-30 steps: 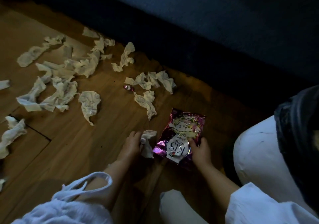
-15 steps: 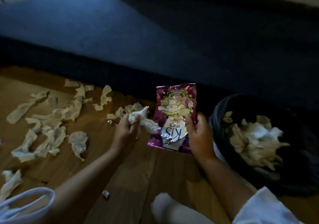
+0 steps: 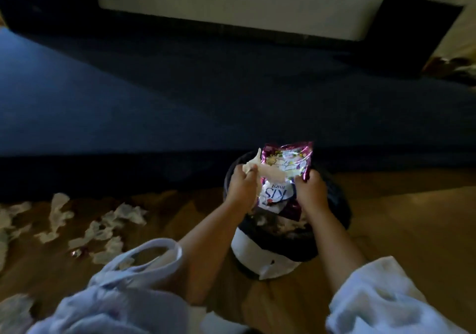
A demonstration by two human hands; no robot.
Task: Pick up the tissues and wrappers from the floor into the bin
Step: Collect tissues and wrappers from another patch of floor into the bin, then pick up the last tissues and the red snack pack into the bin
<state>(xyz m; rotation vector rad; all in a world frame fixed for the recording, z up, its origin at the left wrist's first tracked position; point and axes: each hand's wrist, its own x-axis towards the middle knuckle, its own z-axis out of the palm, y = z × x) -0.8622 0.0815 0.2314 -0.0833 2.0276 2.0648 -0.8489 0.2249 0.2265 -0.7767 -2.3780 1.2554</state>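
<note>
Bin point(image 3: 268, 256): on the wooden floor point(image 3: 412, 217), far rim near a dark furniture edge point(image 3: 154, 176), bare boards to its right.
Left hand point(image 3: 240, 187): over the bin, gripping a tissue point(image 3: 274, 173).
Right hand point(image 3: 311, 192): beside it, gripping the wrapper point(image 3: 288, 162).
Left side: loose tissues point(image 3: 103, 228) scattered.

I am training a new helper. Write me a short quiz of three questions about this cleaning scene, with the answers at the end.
1. True or false: loose tissues lie on the floor to the left of the bin.
2. The right hand holds: A) a cup, B) a pink wrapper, C) nothing.
3. Which hand grips a crumpled tissue above the bin?
Key: 1 true; 2 B; 3 the left hand.
</note>
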